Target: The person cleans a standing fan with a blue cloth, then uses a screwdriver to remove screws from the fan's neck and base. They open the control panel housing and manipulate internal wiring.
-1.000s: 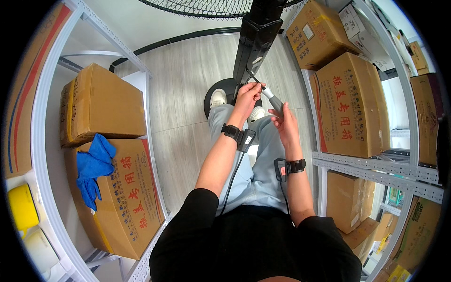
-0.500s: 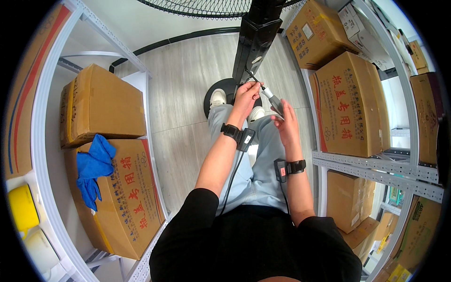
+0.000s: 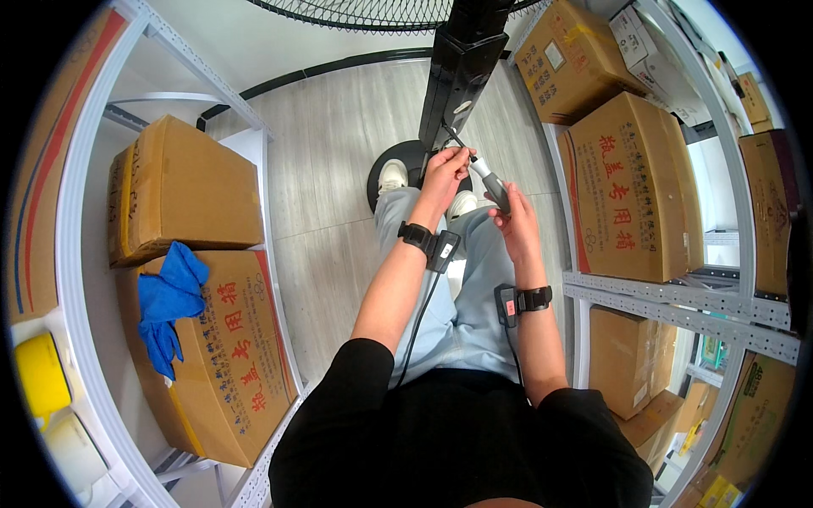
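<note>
My left hand (image 3: pixel 445 173) is closed, pinching at a thin black rod or cord (image 3: pixel 457 135) beside the black upright pole (image 3: pixel 453 80). Just to its right, a grey-and-white tool handle (image 3: pixel 493 188) joins that black piece and slants down toward me. My right hand (image 3: pixel 517 220) holds the grey end with curled fingers. The pole rises from a round black base (image 3: pixel 381 157) beside my white shoes, with a wire fan cage (image 3: pixel 364 17) above. Both wrists wear black straps with boxes and cables.
Metal shelves (image 3: pixel 85 169) flank me on both sides with cardboard boxes (image 3: pixel 190 199). A blue cloth (image 3: pixel 169 300) drapes over the lower left box, near yellow (image 3: pixel 41 381) and white containers. Several more boxes (image 3: pixel 627 220) fill the right shelves. A wall with black skirting stands ahead.
My right hand's fingers have shifted on the grey handle, extending and then curling closer round it. My left hand has stayed in place at the pole.
</note>
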### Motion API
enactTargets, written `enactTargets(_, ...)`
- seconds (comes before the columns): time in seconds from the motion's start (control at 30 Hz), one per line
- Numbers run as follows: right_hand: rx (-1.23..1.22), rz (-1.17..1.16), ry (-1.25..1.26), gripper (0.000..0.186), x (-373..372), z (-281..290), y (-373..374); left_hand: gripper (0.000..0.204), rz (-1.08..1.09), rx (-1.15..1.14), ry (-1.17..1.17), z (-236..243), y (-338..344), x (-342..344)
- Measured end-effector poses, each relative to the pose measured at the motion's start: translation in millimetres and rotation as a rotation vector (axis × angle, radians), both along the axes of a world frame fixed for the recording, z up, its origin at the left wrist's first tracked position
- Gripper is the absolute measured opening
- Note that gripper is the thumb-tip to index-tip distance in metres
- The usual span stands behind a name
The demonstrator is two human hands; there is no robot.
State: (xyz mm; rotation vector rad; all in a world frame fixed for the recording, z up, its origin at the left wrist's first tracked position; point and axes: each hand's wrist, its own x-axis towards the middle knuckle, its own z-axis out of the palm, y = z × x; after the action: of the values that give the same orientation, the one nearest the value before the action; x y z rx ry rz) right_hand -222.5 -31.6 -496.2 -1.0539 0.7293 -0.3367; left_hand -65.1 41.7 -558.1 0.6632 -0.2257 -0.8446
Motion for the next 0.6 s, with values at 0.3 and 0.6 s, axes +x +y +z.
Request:
enactTargets(0.3, -0.415, -0.121, 0.019, 0.034, 0.5, 2.3, 11.9, 0.025, 0.0, -0.089, 0.141, -3.1, 1.7, 5.8)
enactTargets(0.6, -0.377, -0.146, 0.036, 0.035, -22.3, 2.8, 9.8, 0.028, 0.105, -0.097, 0.219, -7.8, -0.1, 9.0)
